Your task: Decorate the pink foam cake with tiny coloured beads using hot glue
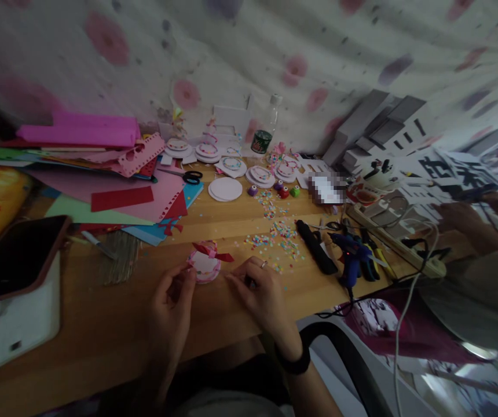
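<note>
A small round white piece with a pink decorated rim [206, 265] is upheld above the wooden table, its left edge pinched between the thumb and fingers of my left hand [173, 298]. Across its upper part lies a dark red bow [219, 255] with a pointed tail reaching right. My right hand [261, 292], with a ring and a black wristband, is just right of the disc, apart from it. Its thumb and index finger are pressed together; what they hold, if anything, is too small to name. Colourful confetti-like bits [284, 236] lie scattered beyond it.
A blue glue gun [350, 260], pliers [381, 260] and a power strip [423, 260] lie right. Coloured paper [70, 179], scissors [191, 176] and a phone [12, 263] are left. White discs [225, 189] and a bottle [266, 130] stand behind. Another person's hand [461, 223] is far right.
</note>
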The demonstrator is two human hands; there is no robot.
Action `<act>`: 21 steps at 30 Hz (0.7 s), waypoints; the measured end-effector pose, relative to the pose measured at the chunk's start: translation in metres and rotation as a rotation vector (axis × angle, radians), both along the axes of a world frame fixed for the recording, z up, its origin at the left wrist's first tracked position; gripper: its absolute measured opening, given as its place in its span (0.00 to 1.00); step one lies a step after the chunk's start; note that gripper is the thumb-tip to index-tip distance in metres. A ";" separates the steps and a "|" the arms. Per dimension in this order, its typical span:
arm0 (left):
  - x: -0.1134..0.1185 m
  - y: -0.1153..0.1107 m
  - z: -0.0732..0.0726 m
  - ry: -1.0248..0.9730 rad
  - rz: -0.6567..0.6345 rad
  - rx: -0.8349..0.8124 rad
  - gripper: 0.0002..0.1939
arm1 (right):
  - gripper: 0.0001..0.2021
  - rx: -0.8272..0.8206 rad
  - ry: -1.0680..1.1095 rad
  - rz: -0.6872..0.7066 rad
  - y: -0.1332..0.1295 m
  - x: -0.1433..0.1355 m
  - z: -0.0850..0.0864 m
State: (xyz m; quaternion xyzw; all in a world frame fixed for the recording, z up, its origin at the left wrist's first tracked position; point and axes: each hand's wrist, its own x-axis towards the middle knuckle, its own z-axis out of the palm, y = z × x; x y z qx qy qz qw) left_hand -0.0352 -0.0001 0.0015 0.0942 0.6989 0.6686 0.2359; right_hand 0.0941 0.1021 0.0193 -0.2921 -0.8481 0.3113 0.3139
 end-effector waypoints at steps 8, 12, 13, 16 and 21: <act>0.001 0.000 0.012 -0.130 0.037 -0.036 0.25 | 0.08 -0.009 0.065 -0.103 0.003 0.030 0.009; 0.001 -0.003 0.013 -0.224 0.050 0.053 0.24 | 0.08 -0.030 0.069 -0.251 0.005 0.052 0.006; 0.001 -0.003 0.012 -0.227 0.062 0.082 0.24 | 0.08 -0.037 0.066 -0.274 0.004 0.056 0.005; -0.003 -0.004 0.007 -0.169 0.063 0.121 0.22 | 0.08 -0.080 0.055 -0.286 0.002 0.062 0.001; -0.017 -0.011 -0.006 -0.001 0.061 0.111 0.19 | 0.10 -0.142 0.139 -0.301 -0.002 0.069 0.002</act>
